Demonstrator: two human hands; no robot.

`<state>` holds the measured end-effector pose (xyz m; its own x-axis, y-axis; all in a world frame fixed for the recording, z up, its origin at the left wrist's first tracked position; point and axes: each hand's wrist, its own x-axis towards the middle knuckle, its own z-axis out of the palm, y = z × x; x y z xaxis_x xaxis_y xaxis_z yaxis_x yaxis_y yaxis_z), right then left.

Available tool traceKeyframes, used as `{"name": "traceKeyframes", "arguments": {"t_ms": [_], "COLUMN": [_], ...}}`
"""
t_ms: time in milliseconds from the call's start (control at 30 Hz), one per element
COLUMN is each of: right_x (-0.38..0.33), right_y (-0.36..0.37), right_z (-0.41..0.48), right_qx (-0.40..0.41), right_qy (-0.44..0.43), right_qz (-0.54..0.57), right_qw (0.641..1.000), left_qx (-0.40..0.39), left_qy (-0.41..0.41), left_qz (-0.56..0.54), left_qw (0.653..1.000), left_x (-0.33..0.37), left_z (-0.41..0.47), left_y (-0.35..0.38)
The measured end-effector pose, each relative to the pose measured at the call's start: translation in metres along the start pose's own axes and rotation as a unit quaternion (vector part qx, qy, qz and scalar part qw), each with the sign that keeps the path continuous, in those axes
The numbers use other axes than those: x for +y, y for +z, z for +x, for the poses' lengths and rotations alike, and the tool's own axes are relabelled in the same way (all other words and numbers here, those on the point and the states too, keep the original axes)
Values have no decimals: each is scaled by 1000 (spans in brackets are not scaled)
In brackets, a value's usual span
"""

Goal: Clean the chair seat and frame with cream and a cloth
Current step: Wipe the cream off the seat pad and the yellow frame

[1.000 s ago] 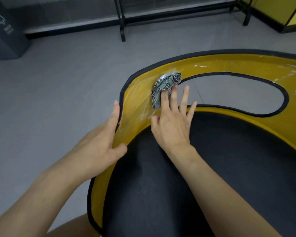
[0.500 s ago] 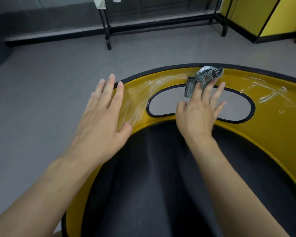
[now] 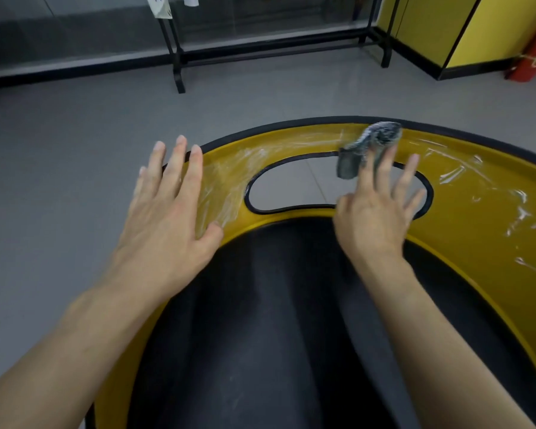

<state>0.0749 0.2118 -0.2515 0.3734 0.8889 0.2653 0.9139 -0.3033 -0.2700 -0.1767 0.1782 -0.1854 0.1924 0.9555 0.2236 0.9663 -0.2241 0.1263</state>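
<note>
- Right grip (image 3: 375, 218): fingers straight and fanned apart. The first two fingertips (image 3: 384, 159) press down on the cloth; nothing is pinched or curled round.
- Cloth (image 3: 369, 144): small, grey with a fine pattern, crumpled. It lies on the top band of the chair frame (image 3: 477, 212), between the cut-out and the outer rim. Its lower end hangs over the edge of the cut-out.
- Left grip (image 3: 167, 218): flat and spread, palm down. It rests on the left shoulder of the frame, with the fingertips reaching over the outer rim and the thumb lying near the seat's edge. It holds nothing.
- Chair frame: glossy yellow shell, curved, bordered by black edging (image 3: 260, 126). An oval cut-out (image 3: 291, 187), also edged in black, sits between the two grips; the floor shows through it.
- Whitish streaks (image 3: 235, 168) cover the yellow surface beside the left grip. More run along the top band and down the right side. Whether they are cream or a film, I cannot tell.
- Seat (image 3: 276, 305): black, matt, set inside the yellow shell below both wrists.
- Floor (image 3: 75, 134): grey, all round the chair.
- Beyond the chair: a black metal rack (image 3: 180, 57) stands against the far wall. A yellow cabinet (image 3: 446, 26) is at the upper right, with a red object (image 3: 532, 57) beside it, cut off by the picture's edge and too unclear to identify.
</note>
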Motion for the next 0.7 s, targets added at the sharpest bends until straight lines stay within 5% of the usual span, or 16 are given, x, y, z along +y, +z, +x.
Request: {"name": "traceKeyframes", "arguments": {"t_ms": [167, 500, 700], "right_x": [19, 10, -14], "right_y": [-2, -11, -13], "right_z": [-3, 1, 6], "right_qx": [19, 40, 24], "right_qy": [40, -75, -29], "right_qz": [-3, -33, 126], "right_qw": [999, 996, 991], "left_qx": [4, 20, 22], "left_qy": [7, 4, 5], "left_qz": [27, 52, 49], "left_qw": [1000, 998, 999], "left_x": [4, 16, 17], "left_z": [3, 11, 10], "left_y": [5, 13, 13]}}
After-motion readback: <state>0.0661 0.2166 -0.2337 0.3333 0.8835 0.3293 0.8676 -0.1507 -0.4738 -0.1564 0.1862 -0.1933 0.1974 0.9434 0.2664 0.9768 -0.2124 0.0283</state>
